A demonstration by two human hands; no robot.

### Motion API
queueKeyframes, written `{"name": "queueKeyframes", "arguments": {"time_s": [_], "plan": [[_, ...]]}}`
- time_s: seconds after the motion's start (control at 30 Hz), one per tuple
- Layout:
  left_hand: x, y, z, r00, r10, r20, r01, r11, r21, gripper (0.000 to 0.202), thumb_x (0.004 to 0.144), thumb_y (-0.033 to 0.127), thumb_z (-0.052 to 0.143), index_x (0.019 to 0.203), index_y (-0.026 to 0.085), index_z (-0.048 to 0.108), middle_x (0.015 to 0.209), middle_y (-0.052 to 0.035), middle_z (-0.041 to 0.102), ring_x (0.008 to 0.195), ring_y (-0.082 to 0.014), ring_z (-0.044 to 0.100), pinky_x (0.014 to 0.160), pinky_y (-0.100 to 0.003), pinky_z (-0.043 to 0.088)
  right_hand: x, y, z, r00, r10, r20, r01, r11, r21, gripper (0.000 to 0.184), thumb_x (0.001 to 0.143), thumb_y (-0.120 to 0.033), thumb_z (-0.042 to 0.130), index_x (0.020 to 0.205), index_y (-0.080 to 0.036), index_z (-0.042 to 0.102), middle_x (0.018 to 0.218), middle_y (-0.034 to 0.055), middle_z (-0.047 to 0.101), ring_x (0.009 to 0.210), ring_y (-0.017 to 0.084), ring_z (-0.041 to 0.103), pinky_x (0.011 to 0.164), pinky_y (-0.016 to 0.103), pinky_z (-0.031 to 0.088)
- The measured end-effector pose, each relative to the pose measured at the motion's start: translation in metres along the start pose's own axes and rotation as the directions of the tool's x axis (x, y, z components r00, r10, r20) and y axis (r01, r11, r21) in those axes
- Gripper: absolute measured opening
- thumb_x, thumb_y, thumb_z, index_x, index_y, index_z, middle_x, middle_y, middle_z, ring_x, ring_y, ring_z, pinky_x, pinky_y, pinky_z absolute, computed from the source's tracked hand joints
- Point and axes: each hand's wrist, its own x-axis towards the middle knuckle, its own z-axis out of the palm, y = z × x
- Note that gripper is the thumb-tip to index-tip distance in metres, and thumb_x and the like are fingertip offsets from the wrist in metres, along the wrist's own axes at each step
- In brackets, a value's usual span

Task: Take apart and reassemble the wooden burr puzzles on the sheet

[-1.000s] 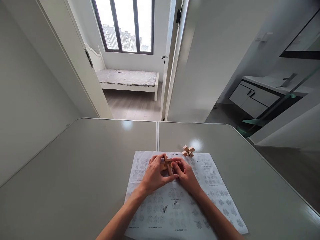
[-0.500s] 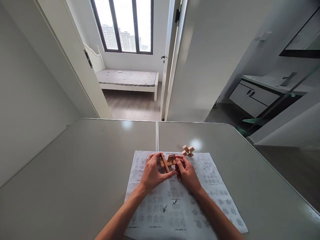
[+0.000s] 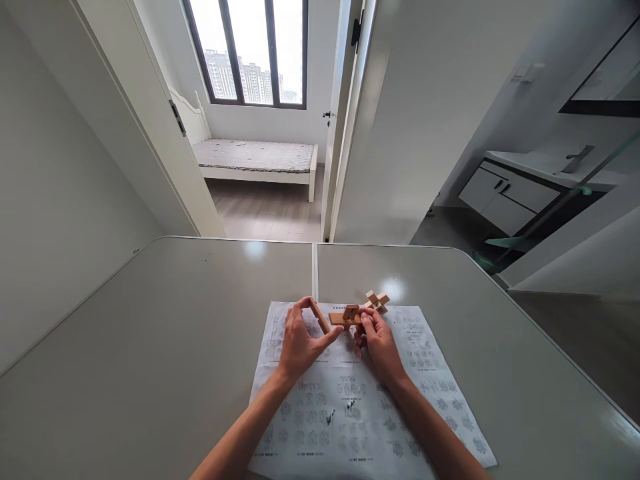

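Note:
Between the thumb and fingers of my left hand (image 3: 301,339) is a slim brown wooden puzzle piece (image 3: 320,316), held tilted by its ends. My right hand (image 3: 379,339) pinches the right end of a brown wooden puzzle assembly (image 3: 345,319), a flat bar with an upright block crossing it. A small gap separates the two. Both hands are over a printed instruction sheet (image 3: 345,427) covered with puzzle diagrams. Just beyond my right hand sits a pale wooden cross-shaped puzzle (image 3: 377,302), at the sheet's far edge.
The sheet lies on a grey table (image 3: 150,360) with a seam (image 3: 315,270) down its far half. Past the table, a doorway opens onto a room with a bed (image 3: 260,157) and a window. A sink cabinet (image 3: 510,193) is at the right.
The slim piece has come away from the assembly. My left hand has shifted slightly left with it, while my right hand has drawn the assembly a little to the right.

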Motion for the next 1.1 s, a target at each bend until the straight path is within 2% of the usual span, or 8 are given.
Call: {"name": "queueKeyframes", "arguments": {"time_s": [0.17,0.37,0.57,0.77,0.9,1.1], "plan": [[0.003,-0.006,-0.003,0.994,-0.03,-0.107,0.037,0.997,0.066,0.074,0.077,0.061,0.084,0.132,0.025,0.052,0.125,-0.0114,0.067,0.121,-0.0361,0.063,0.106,-0.055,0.048,-0.001,0.001,-0.001,1.0,-0.017,-0.015,0.017,0.999,-0.052,0.045,0.095,-0.063,0.062,0.11,-0.022,0.065,0.064,-0.0048,0.054,0.047,0.014,0.05,0.036,0.023,0.047],[0.01,-0.015,-0.011,0.986,-0.023,-0.167,0.056,0.978,0.201,0.074,0.079,0.063,0.081,0.133,0.023,0.049,0.127,-0.0129,0.066,0.122,-0.0381,0.06,0.106,-0.057,0.045,-0.002,0.002,-0.002,0.999,-0.034,-0.027,0.031,0.994,-0.104,0.044,0.097,-0.063,0.059,0.11,-0.022,0.066,0.066,-0.0028,0.058,0.049,0.015,0.053,0.04,0.024,0.048],[0.015,-0.026,-0.017,0.994,-0.03,-0.103,0.064,0.938,0.34,0.074,0.077,0.064,0.08,0.13,0.021,0.054,0.13,-0.015,0.064,0.122,-0.0395,0.058,0.105,-0.055,0.043,-0.002,0.001,-0.001,0.999,-0.042,-0.028,0.038,0.992,-0.122,0.045,0.096,-0.065,0.059,0.109,-0.022,0.065,0.066,-0.0033,0.058,0.047,0.015,0.051,0.04,0.025,0.048],[0.012,-0.029,-0.016,0.999,-0.031,-0.007,0.031,0.905,0.425,0.083,0.081,0.066,0.077,0.145,0.021,0.05,0.135,-0.0153,0.061,0.125,-0.0394,0.053,0.11,-0.055,0.04,-0.002,0.001,0.0,0.999,-0.043,-0.017,0.041,0.993,-0.114,0.046,0.095,-0.066,0.059,0.108,-0.023,0.065,0.064,-0.0044,0.057,0.046,0.015,0.05,0.036,0.025,0.045],[0.011,-0.033,-0.013,1.0,-0.007,-0.006,0.009,0.893,0.449,0.084,0.084,0.064,0.075,0.149,0.018,0.049,0.137,-0.019,0.058,0.127,-0.0412,0.05,0.109,-0.057,0.04,-0.003,0.0,0.0,0.999,-0.04,-0.005,0.039,0.994,-0.106,0.044,0.096,-0.065,0.058,0.109,-0.024,0.065,0.065,-0.0043,0.057,0.046,0.015,0.05,0.036,0.025,0.046],[0.01,-0.038,-0.009,0.998,0.043,-0.045,-0.018,0.892,0.452,0.067,0.094,0.049,0.065,0.151,0.017,0.049,0.14,-0.0223,0.055,0.137,-0.0434,0.044,0.113,-0.063,0.037,-0.004,-0.002,0.0,0.999,-0.04,-0.014,0.039,0.993,-0.111,0.042,0.096,-0.063,0.059,0.108,-0.023,0.066,0.066,-0.0027,0.059,0.046,0.016,0.052,0.036,0.025,0.046]]}}
